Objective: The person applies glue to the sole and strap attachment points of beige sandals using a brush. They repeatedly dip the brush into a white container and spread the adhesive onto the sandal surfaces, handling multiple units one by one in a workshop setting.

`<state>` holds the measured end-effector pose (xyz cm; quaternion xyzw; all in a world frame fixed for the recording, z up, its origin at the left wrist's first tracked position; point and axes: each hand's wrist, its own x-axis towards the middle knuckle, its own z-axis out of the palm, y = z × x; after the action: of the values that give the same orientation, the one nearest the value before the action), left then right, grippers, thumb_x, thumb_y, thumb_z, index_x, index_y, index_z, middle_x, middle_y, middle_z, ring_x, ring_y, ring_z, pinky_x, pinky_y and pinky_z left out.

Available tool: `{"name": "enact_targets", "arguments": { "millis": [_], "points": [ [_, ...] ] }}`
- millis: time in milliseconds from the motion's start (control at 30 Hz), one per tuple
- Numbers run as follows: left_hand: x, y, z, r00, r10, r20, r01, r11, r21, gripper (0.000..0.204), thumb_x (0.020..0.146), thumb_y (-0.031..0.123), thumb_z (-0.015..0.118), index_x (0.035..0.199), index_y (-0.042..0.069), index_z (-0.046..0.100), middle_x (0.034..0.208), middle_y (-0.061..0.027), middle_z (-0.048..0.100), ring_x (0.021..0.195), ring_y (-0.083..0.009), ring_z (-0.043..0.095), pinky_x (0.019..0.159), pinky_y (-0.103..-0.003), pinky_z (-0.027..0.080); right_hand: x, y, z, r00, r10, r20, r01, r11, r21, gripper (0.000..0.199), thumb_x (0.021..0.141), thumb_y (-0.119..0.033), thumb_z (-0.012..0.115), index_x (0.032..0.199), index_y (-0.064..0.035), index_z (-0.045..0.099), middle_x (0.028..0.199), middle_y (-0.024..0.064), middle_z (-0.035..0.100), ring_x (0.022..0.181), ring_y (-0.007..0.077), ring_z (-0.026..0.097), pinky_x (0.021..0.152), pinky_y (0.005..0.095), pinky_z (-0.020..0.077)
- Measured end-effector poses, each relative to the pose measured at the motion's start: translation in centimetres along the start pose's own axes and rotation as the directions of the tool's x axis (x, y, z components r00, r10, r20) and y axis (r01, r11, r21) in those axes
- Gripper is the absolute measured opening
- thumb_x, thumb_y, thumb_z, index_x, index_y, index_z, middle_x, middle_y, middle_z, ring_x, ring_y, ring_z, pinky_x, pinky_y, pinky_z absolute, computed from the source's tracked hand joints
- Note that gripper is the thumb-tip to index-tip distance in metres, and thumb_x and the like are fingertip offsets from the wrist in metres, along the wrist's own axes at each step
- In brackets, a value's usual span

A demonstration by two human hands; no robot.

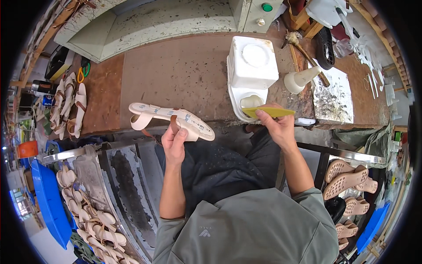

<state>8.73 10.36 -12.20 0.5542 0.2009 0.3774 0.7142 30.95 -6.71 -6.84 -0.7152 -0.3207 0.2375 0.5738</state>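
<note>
Over the bench's front edge, my left hand (174, 147) grips a beige sandal (151, 111) by a brown strap, with the thumb on top. The sandal's marked sole side faces up and its toe points right. To the right, my right hand (280, 127) pinches a flat yellow-green piece (281, 112) between thumb and fingers. The piece's left end lies at the open mouth of a white plastic dispenser (253, 66); how far it reaches inside, I cannot tell. The dispenser has a box-shaped top and stands on the bench.
Right of the dispenser are a white cone-nozzled bottle (302, 80), a hammer (305, 55) and a stained paper sheet (336, 97). Finished-looking sandals (66, 105) and scissors (82, 72) lie at the bench's left. Racks hold sandals (94, 222) lower left and tan soles (347, 181) lower right.
</note>
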Motion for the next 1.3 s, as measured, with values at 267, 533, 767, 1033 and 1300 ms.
{"name": "enact_targets", "arguments": {
  "millis": [267,533,767,1033,1300],
  "points": [
    [-2.9,5.0,4.1,0.993,0.112,-0.038,-0.116,0.981,-0.157,0.057,0.083,0.021,0.048,0.123,-0.018,0.037,0.127,-0.0282,0.043,0.116,-0.0303,0.047,0.1,-0.038,0.034,-1.6,-3.7,-0.9,0.997,0.041,0.07,-0.06,0.955,0.291,0.011,0.08,-0.006,0.066,0.083,0.0044,0.063,0.07,0.005,0.061,0.052,0.0068,0.052,0.046,0.0205,0.0407],
    [-6.9,11.7,7.4,0.985,0.031,0.168,0.039,0.916,-0.399,0.026,0.084,0.019,0.053,0.085,-0.007,0.054,0.12,-0.0262,0.047,0.104,-0.029,0.05,0.091,-0.04,0.038,-5.2,-12.0,2.5,0.85,-0.506,0.149,0.405,0.807,0.43,0.014,0.073,-0.002,0.069,0.083,0.0066,0.064,0.076,0.0137,0.065,0.063,0.0193,0.059,0.057,0.0289,0.0464],
    [-10.0,14.3,8.1,0.988,0.02,0.153,0.034,0.938,-0.345,0.036,0.084,0.022,0.055,0.097,-0.011,0.054,0.12,-0.0246,0.047,0.105,-0.0274,0.05,0.09,-0.039,0.038,-7.5,-14.5,2.3,0.686,-0.704,0.186,0.625,0.7,0.345,0.014,0.07,-0.001,0.071,0.081,0.0051,0.065,0.072,0.0135,0.065,0.058,0.0207,0.061,0.052,0.0289,0.0484],
    [-12.0,15.6,8.7,0.985,0.055,0.161,0.01,0.925,-0.38,0.053,0.081,0.023,0.057,0.118,-0.012,0.045,0.115,-0.02,0.053,0.103,-0.0254,0.055,0.09,-0.038,0.044,-10.7,-14.7,2.0,0.611,-0.778,0.144,0.685,0.611,0.397,0.014,0.069,-0.004,0.072,0.079,0.0045,0.064,0.07,0.0128,0.065,0.056,0.0192,0.061,0.048,0.0267,0.0453],
    [-12.9,16.2,8.5,0.964,0.062,0.26,0.055,0.906,-0.419,0.065,0.087,0.022,0.05,0.134,-0.013,0.023,0.133,-0.0191,0.038,0.116,-0.0241,0.046,0.096,-0.037,0.038,-12.7,-14.7,1.6,0.532,-0.837,0.129,0.735,0.532,0.419,0.018,0.069,-0.006,0.074,0.079,0.0049,0.064,0.07,0.0139,0.065,0.053,0.0195,0.06,0.045,0.0265,0.0436]
  ]
}}
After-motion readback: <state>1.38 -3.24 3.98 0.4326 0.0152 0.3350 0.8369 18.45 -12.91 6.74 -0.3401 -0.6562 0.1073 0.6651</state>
